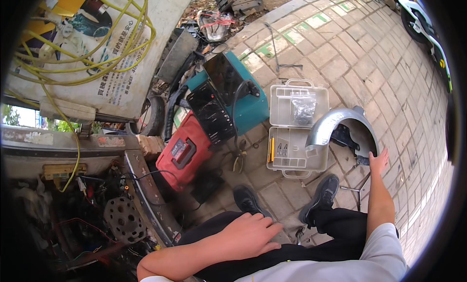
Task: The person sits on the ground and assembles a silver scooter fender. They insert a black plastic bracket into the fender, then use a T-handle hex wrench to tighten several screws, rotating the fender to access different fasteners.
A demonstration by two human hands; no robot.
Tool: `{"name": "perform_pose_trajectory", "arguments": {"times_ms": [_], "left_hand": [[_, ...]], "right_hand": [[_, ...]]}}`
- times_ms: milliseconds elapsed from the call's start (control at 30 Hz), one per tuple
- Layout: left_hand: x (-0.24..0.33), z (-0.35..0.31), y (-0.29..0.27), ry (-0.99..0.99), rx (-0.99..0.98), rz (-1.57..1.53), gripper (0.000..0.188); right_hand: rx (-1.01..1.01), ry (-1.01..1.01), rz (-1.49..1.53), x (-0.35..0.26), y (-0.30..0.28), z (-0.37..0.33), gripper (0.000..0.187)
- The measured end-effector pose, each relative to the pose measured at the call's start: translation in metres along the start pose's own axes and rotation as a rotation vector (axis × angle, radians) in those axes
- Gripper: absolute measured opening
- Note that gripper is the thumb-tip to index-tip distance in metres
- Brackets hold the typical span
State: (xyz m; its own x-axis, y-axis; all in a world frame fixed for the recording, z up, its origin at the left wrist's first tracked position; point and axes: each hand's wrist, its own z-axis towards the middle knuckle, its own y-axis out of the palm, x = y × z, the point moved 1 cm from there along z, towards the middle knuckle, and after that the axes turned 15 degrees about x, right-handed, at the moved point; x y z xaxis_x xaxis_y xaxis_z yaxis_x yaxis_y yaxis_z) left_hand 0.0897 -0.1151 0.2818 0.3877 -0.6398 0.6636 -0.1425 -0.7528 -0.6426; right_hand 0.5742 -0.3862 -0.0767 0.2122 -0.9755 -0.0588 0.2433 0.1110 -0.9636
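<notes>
A silver curved mudguard stands at the right, arched over the paving with black bracket parts inside its curve. My right hand grips its near right end, thumb at the edge and fingers along the outer side. My left hand lies on my dark-trousered leg, holding nothing, its fingers loosely bent and slightly apart. Left of the mudguard, an opened clear plastic case lies flat; a plastic bag of small parts is in its far half. A yellow tool and several small metal pieces lie in its near half.
A red tool case and a teal box with a black panel stand left of centre. Pliers lie near my left shoe. A metal multi-arm wrench lies by my right arm. Yellow hose hangs over an open vehicle body.
</notes>
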Motion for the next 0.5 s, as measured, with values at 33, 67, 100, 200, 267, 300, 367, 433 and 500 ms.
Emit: {"name": "perform_pose_trajectory", "arguments": {"times_ms": [33,67,100,200,267,300,367,433,500], "left_hand": [[0.0,0.0,0.001,0.002,0.001,0.007,0.05],[-0.001,0.0,0.002,0.005,0.0,0.014,0.05],[-0.001,0.0,0.003,0.008,-0.013,0.021,0.05],[-0.003,-0.002,0.006,0.01,0.008,0.016,0.05],[-0.004,-0.004,0.008,0.007,0.024,0.022,0.05],[-0.005,-0.005,0.008,0.01,0.028,0.024,0.05],[-0.006,-0.005,0.008,0.002,0.039,0.029,0.05],[-0.006,-0.005,0.008,-0.003,0.034,0.028,0.05],[-0.006,-0.004,0.009,-0.007,0.02,0.026,0.049]], "right_hand": [[-0.078,-0.07,0.007,-0.007,-0.002,0.01,0.096],[-0.171,-0.108,-0.012,-0.013,-0.005,0.019,0.095],[-0.185,-0.223,-0.03,-0.021,-0.006,0.026,0.087],[-0.328,-0.242,-0.026,-0.039,0.0,0.05,0.078],[-0.342,-0.292,-0.023,-0.045,0.007,0.062,0.071],[-0.336,-0.293,-0.059,-0.047,0.01,0.067,0.068],[-0.333,-0.336,0.007,-0.049,0.013,0.073,0.063],[-0.334,-0.355,0.004,-0.05,0.014,0.079,0.059],[-0.339,-0.367,-0.057,-0.053,0.013,0.083,0.057]]}}
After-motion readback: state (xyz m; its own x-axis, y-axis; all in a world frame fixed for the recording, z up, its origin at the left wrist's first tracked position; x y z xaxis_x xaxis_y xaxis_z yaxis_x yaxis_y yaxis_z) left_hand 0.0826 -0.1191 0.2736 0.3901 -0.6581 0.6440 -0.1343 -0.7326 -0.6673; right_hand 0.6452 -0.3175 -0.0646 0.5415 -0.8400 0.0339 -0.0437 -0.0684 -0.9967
